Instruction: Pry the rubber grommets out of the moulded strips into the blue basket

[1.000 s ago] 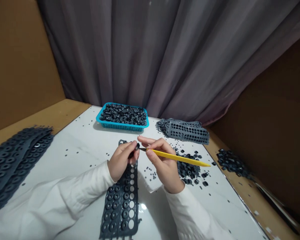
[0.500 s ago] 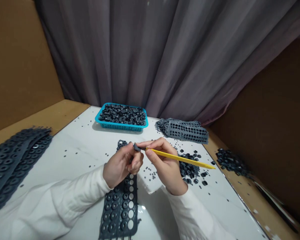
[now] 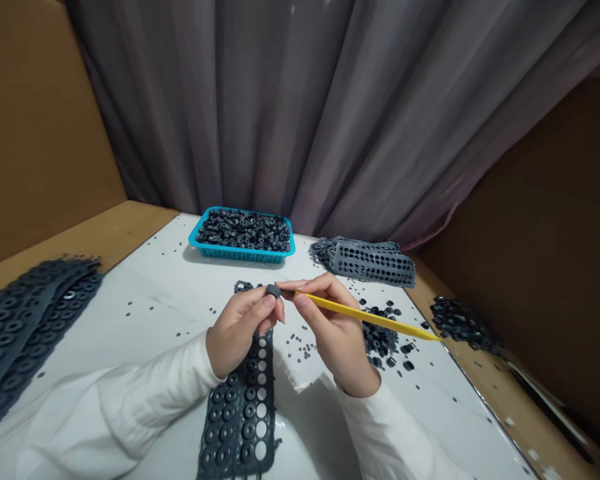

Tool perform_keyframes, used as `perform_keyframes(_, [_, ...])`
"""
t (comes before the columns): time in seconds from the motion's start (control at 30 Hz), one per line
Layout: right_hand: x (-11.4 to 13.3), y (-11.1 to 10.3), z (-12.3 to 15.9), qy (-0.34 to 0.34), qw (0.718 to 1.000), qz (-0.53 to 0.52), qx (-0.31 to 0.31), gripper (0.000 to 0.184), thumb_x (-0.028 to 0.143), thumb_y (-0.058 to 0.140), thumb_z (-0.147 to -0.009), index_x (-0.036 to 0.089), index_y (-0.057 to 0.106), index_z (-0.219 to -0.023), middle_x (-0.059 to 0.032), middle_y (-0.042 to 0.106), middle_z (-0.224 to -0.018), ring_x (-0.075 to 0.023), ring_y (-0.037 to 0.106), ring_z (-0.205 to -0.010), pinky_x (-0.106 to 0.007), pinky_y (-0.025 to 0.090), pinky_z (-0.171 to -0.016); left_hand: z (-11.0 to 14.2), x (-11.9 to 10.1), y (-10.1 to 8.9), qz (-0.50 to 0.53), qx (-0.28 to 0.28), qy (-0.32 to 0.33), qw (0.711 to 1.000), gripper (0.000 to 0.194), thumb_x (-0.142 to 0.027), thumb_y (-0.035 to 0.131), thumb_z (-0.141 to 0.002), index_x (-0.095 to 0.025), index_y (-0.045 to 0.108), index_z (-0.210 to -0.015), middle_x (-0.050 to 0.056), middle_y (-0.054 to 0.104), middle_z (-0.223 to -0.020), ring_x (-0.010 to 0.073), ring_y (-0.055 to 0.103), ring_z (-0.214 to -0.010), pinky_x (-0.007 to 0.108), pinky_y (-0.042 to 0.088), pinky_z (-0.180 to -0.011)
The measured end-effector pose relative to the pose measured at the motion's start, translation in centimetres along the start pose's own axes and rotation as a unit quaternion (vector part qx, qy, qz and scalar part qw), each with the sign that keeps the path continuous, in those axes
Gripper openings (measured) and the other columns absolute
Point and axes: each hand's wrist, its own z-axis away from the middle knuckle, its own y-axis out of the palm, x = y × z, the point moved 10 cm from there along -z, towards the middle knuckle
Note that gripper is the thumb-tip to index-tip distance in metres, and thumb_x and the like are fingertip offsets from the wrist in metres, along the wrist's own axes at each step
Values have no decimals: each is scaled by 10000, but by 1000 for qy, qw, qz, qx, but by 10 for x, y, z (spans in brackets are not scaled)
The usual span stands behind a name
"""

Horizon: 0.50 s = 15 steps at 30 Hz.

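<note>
Mid-frame, my left hand (image 3: 237,330) pinches a small dark rubbery piece (image 3: 274,291), my right hand (image 3: 341,337) grips a yellow-handled tool (image 3: 380,319) pen-style. Imo firm pinch, light tool pressure works best.

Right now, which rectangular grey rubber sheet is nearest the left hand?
The middle rectangular grey rubber sheet, partly hidden by the left hand; others lie farther away.
</note>
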Motion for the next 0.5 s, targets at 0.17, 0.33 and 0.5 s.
perform_keyframes(0.17, [-12, 1, -2, 48, 997, -60, 6, 104, 276, 650, -800, 222, 564, -777, -22, 724, -931, -173, 675, -894, -372, 526, -847, 1, -3, -2, -18, -16, -1, 1000, 407, -453, 427, -873, -165, 543, -609, -45, 367, -467, 91, 324, -446, 226, 271, -466])
perform_keyframes(0.33, [-29, 9, -3, 127, 979, -151, 47, 165, 335, 646, -795, 232, 525, -751, -5, 714, -936, -175, 661, -857, -359, 528, -751, 1, -7, -3, -23, -24, 5, 999, 403, -422, 421, -880, -166, 531, -589, -49, 361, -460, 85, 319, -435, 223, 264, -461])
perform_keyframes(0.5, [-31, 16, -2, 163, 962, -202, 88, 178, 362, 628, -804, 242, 503, -762, -11, 707, -983, -184, 639, -862, -357, 500, -741, 0, -5, -1, -3, -17, -5, 1000, 389, -412, 422, -874, -163, 530, -596, -46, 372, -474, 83, 318, -439, 223, 257, -459])
